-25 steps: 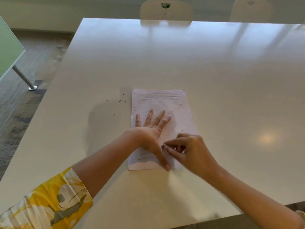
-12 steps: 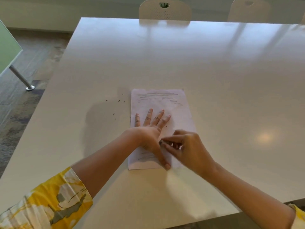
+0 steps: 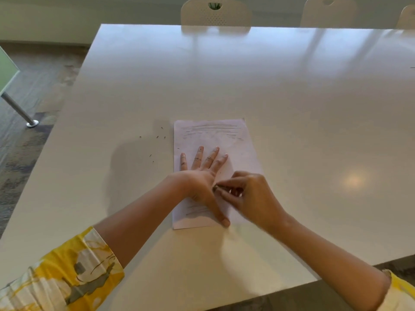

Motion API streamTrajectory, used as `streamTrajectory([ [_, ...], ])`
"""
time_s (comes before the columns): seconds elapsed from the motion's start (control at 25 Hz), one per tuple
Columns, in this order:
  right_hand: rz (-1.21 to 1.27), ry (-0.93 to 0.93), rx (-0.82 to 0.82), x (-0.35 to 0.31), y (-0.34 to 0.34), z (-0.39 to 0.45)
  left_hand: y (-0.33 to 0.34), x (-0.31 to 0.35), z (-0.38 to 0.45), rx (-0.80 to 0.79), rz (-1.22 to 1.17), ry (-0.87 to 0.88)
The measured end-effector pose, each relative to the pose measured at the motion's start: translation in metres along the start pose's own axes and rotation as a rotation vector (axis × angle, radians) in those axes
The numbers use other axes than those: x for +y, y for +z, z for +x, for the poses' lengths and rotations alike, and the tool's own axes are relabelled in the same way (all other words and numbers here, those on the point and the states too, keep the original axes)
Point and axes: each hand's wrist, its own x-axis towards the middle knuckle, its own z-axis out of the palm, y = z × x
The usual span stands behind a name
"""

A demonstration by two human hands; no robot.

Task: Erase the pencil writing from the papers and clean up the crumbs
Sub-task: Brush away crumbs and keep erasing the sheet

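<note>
Paper (image 3: 233, 140) laid lengthwise away on surface (image 3: 292, 97), pinned by spread left hand (image 3: 199, 178); small eraser (image 3: 216, 188) pinched by right hand (image 3: 251, 196) fingers.

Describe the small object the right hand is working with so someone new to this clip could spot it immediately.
On the large white table lies a single white sheet of paper with pencil lines, pinned flat by the spread left hand. Just right of that hand's thumb base, the right hand pinches a small dark-tipped eraser against the sheet. It is the only item held; the dark eraser crumbs lie loose left of the paper.
</note>
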Motion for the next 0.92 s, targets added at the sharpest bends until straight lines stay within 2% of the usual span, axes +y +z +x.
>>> streamTrajectory([
  [0.2,-0.053,0.157,0.164,0.034,-0.022,0.050,-0.001,-0.001,-0.002,0.006,-0.030,0.013],
  [0.52,0.042,0.181,0.079,-0.009,-0.008,-0.046,-0.003,0.003,-0.004,0.018,0.036,-0.006],
  [0.64,0.096,0.233,0.116,-0.007,-0.006,-0.045,0.000,0.017,-0.003,0.065,0.059,-0.001],
  [0.8,0.165,0.276,0.121,-0.004,-0.009,-0.044,0.009,0.025,0.003,0.129,0.009,0.141],
  [0.92,0.130,0.261,0.098,-0.005,-0.011,-0.048,0.008,0.024,0.007,0.117,-0.010,0.131],
])
